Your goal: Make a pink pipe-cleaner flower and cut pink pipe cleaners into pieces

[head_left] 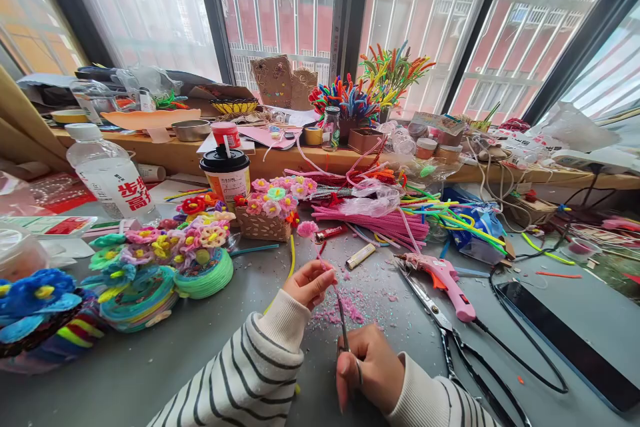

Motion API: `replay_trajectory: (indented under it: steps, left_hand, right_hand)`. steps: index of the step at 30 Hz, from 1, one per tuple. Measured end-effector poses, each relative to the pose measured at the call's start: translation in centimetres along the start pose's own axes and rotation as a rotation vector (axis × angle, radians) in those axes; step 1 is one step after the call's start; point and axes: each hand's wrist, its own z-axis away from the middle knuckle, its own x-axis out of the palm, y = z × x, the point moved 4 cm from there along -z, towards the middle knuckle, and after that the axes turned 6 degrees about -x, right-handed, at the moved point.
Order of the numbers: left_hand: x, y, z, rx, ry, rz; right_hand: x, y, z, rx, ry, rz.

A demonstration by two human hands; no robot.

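Observation:
My left hand [311,282] pinches the stem of a pink pipe cleaner whose fluffy pink pom-pom head [307,229] stands above the fingers. My right hand [367,367] is closed round the handles of small scissors [343,323], whose blades point up toward the left fingers. Pink fluff trimmings [350,310] lie scattered on the grey table [200,347] between the hands. Both sleeves are white with dark stripes.
A pink glue gun [443,277] and large scissors [430,303] lie right of the hands, a dark phone [565,343] beyond them. Pipe-cleaner flower baskets [160,267] fill the left. A lidded cup [226,173], a water bottle [107,173], a lighter [360,255] and pipe-cleaner bundles [380,223] sit behind.

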Motion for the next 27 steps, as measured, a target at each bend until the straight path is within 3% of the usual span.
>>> replay_trajectory:
  steps: [15, 22, 27]
  left_hand:
    - [0.3, -0.5, 0.1, -0.099, -0.051, -0.037]
    - [0.2, -0.5, 0.1, -0.098, -0.03, -0.026]
    - [0.0, -0.3, 0.1, -0.092, 0.02, 0.038]
  right_hand:
    - [0.4, 0.0, 0.1, -0.017, -0.056, -0.004]
    - [0.0, 0.1, -0.1, -0.015, 0.019, 0.046]
    - [0.0, 1.0, -0.2, 0.072, 0.09, 0.051]
